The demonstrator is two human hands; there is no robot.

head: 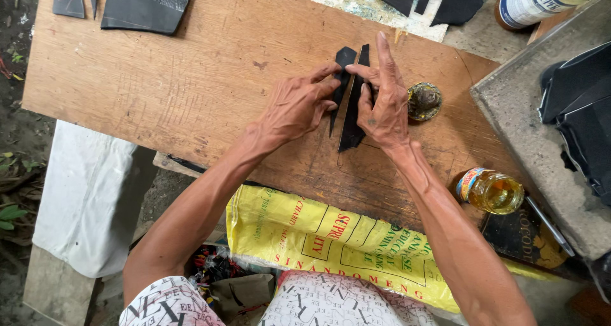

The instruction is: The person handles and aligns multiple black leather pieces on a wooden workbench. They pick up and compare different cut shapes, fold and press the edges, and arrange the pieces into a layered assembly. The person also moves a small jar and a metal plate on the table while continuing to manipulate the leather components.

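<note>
Two hands, left hand (296, 106) and right hand (384, 103), press two black strips (351, 119)

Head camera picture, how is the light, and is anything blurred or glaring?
Head view: soft, even daylight with faint shadows under both hands on the worn wooden board; the thin black leather strips look sharp; mild highlights on the small bottle of yellow liquid; edges bend slightly.

One view only, from the camera on your head. It looks almost straight down over your forearms onto the wooden table (191, 90), from close range. The table's far edge runs along the top of the frame; your lap and knees fill the bottom. The ground shows at the left, a grey tray (534, 141) at the right.
</note>
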